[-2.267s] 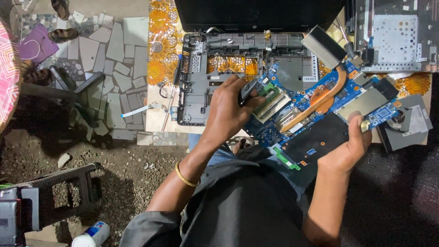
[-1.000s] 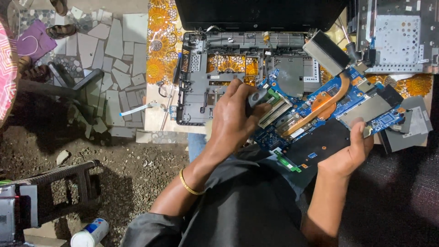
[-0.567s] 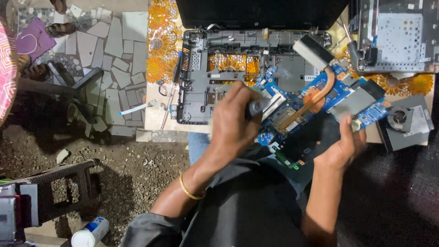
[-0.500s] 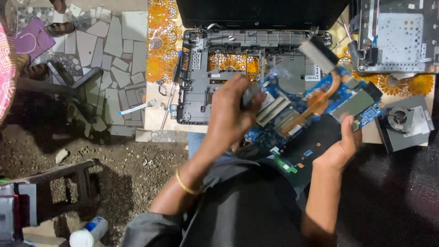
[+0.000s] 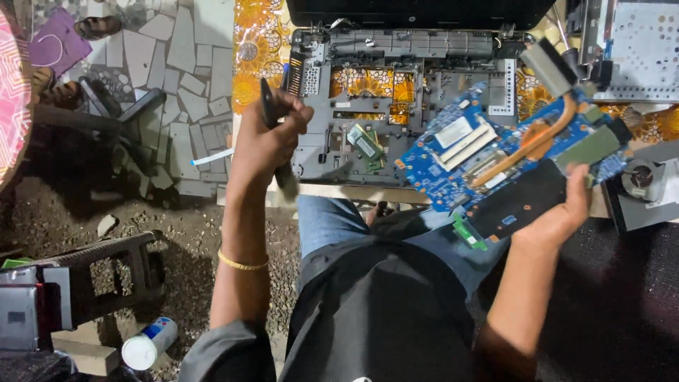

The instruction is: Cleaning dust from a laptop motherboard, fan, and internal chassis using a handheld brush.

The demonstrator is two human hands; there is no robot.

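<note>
Clearly blue motherboard (image 5: 495, 159), copper heatpipe (image 5: 527, 145).

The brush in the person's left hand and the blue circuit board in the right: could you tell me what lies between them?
In the head view, the grey laptop chassis lies between the brush and blue circuit board, with two small green memory modules resting in it.

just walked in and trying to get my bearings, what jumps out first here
A blue circuit board with a copper heat pipe, held up at centre right by the right hand. Behind it lies an opened grey laptop chassis on an orange flowered cloth; the left hand grips a dark tool.
</note>
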